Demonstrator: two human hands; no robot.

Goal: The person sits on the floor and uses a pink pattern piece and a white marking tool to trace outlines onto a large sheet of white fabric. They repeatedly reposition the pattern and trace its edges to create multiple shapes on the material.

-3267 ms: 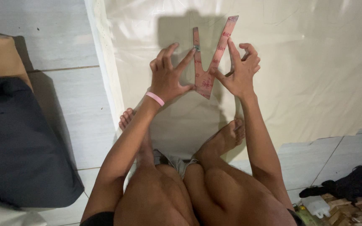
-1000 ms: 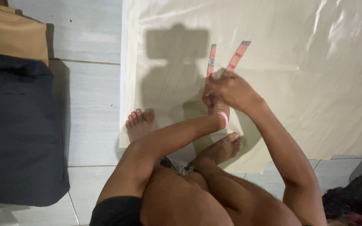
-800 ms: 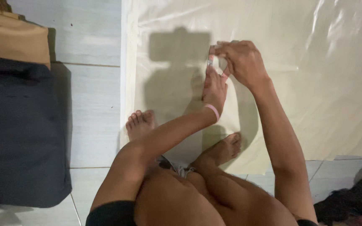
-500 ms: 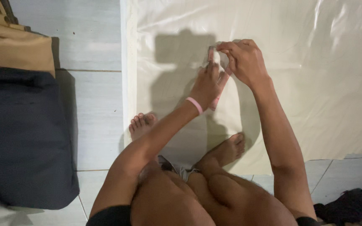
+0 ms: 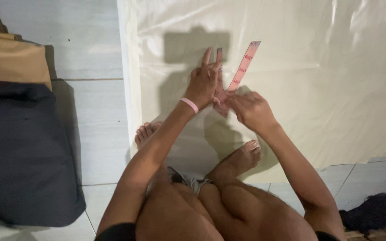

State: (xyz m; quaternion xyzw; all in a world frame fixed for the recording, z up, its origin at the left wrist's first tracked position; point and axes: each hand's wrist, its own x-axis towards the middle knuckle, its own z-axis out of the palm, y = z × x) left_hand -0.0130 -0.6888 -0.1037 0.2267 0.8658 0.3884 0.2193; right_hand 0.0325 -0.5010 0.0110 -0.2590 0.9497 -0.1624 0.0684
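Note:
A pink V-shaped folding ruler [image 5: 242,69] lies on a large cream sheet [image 5: 318,85] spread over the floor. My left hand [image 5: 205,80], with a pink band at the wrist, rests flat with its fingers spread over the ruler's left arm. At the ruler's hinge, my right hand [image 5: 249,109] pinches it with the fingertips. The right arm of the ruler points up and to the right, clear of both hands. I am squatting, with my bare feet [image 5: 242,158] on the sheet's near edge.
A dark blue cushion or bag [image 5: 21,147] and a tan bag [image 5: 12,58] sit on the pale tiled floor [image 5: 94,125] at the left. Dark cloth [image 5: 380,209] lies at the bottom right.
The ruler, held folded up between both hands half a second ago, now lies opened in a V on the sheet. My left hand has flattened onto it and my right hand has dropped to its hinge.

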